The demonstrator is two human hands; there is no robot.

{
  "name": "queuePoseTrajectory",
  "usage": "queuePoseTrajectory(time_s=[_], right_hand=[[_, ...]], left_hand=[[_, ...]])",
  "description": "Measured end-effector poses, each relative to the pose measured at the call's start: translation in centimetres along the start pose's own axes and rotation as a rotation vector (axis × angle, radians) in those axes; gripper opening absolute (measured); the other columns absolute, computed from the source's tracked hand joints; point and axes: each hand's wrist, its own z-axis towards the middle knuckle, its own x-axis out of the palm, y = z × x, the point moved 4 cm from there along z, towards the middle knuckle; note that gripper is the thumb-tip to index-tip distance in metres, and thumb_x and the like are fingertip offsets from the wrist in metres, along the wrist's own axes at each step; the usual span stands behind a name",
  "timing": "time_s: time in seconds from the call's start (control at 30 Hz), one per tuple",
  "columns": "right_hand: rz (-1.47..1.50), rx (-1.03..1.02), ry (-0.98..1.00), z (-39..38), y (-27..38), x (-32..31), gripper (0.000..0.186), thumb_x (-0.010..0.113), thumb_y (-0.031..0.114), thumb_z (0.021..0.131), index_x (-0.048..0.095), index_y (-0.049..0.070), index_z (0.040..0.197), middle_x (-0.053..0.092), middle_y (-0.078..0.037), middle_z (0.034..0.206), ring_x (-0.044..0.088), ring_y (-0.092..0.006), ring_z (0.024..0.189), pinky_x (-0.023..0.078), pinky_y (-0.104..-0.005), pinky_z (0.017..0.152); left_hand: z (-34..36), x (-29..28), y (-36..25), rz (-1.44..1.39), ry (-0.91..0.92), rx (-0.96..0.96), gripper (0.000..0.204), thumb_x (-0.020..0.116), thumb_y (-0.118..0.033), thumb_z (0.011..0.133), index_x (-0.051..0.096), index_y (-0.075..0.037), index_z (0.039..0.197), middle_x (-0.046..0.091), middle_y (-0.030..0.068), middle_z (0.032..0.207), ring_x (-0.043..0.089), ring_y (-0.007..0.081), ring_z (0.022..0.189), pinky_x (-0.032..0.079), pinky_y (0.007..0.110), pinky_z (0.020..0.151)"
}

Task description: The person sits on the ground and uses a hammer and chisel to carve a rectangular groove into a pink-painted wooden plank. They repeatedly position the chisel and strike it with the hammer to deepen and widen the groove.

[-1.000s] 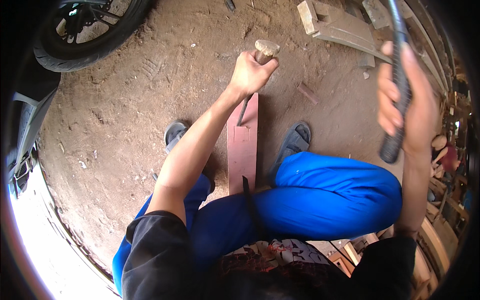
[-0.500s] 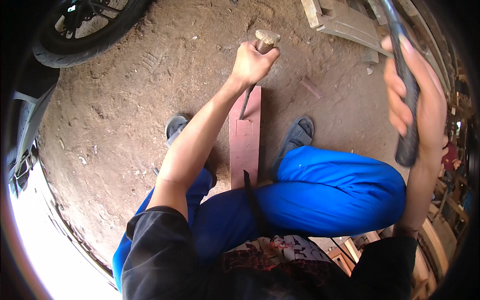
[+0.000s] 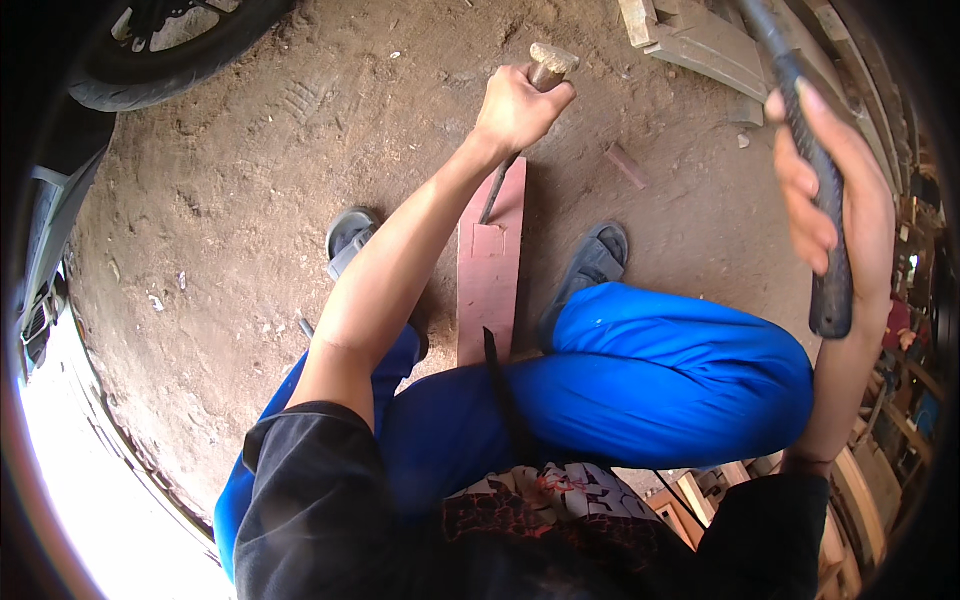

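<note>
Dirt floor (image 3: 250,200); tyre (image 3: 190,75) at upper left. The board (image 3: 487,290) lies between the sandals (image 3: 597,260), long axis running near to far. The chisel (image 3: 498,190) slants over it, tip at a rectangular outline (image 3: 490,240). The left hand (image 3: 520,108), the nearer, is closed round the chisel; the board lies below and on the near side of its fingers. The right hand (image 3: 855,190), well apart to the right, is wrapped round a dark handle (image 3: 830,300).

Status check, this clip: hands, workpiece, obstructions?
Left hand grips chisel; right hand holds black-handled tool. Chisel tip against reddish board. Blue trousers hide board's near end.
</note>
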Motion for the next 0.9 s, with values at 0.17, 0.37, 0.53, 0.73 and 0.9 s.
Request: queuePoseTrajectory(time_s=[0.17,0.37,0.53,0.73,0.9], right_hand=[[-0.052,0.033,-0.165,1.2,-3.2,2.7,0.03,0.046,0.032,0.106,0.051,0.003,0.112,0.046,0.001,0.067,0.038,-0.0036,0.037,0.035,-0.0213,0.031],[0.054,0.333,0.241,1.9,-2.4,-0.5,0.033,0.052,0.033,0.103,0.056,0.001,0.104,0.049,0.001,0.065,0.035,-0.0027,0.032,0.031,-0.0205,0.025],[0.162,-0.025,0.157,1.6,-0.2,-1.8,0.035,0.041,0.032,0.107,0.051,0.0,0.117,0.047,0.001,0.071,0.037,-0.0027,0.034,0.033,-0.0173,0.027],[0.087,-0.203,-0.086,3.4,-1.8,0.8,0.026,0.053,0.028,0.103,0.051,0.003,0.11,0.052,-0.003,0.072,0.047,-0.0087,0.041,0.046,-0.0278,0.041],[-0.012,0.308,0.178,2.7,-2.7,1.5,0.025,0.058,0.027,0.1,0.055,0.002,0.104,0.05,-0.001,0.066,0.041,-0.0062,0.035,0.034,-0.024,0.028]], left_hand=[[0.0,0.7,-0.1,-0.052,-0.01,0.018,0.031,0.069,-0.027,0.079,0.065,0.004,0.08,0.065,0.0114,0.065,0.063,0.0158,0.063,0.052,0.036,0.066],[0.7,-0.7,0.6,-0.025,-0.041,0.029,0.031,0.069,-0.027,0.079,0.063,0.003,0.079,0.065,0.0105,0.064,0.062,0.0162,0.061,0.052,0.036,0.064],[0.3,-0.1,0.2,-0.039,-0.023,0.019,0.034,0.068,-0.028,0.079,0.065,0.005,0.084,0.068,0.0152,0.072,0.066,0.02,0.071,0.053,0.038,0.074],[0.2,-0.2,0.2,-0.029,-0.008,-0.018,0.033,0.068,-0.029,0.078,0.066,0.004,0.083,0.069,0.0147,0.072,0.067,0.0207,0.071,0.054,0.038,0.074],[0.9,-0.9,1.2,-0.044,-0.056,0.013,0.034,0.07,-0.029,0.077,0.066,0.004,0.08,0.068,0.0139,0.068,0.066,0.0198,0.066,0.054,0.036,0.069]])
